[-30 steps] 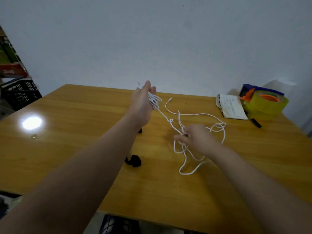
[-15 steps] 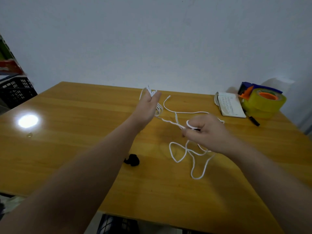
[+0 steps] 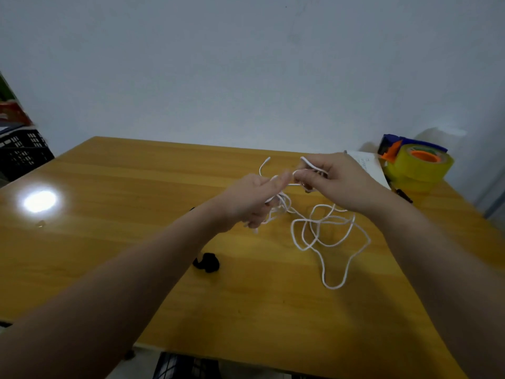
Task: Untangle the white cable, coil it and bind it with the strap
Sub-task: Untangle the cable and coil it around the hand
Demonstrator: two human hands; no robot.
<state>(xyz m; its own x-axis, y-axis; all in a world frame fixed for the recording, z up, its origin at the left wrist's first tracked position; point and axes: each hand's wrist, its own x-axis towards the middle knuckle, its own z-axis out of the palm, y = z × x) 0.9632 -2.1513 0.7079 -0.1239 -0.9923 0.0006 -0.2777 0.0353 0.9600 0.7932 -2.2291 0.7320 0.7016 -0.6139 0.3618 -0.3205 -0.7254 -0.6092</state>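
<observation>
White cable (image 3: 325,221) loops lie below right hand (image 3: 340,181) grip.

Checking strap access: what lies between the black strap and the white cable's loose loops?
Only bare table, in the head view; black strap and white cable lie apart.

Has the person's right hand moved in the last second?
Yes. The right hand has moved farther from the person, toward the notebook, whose left edge it now covers, pinching the white cable.
</observation>
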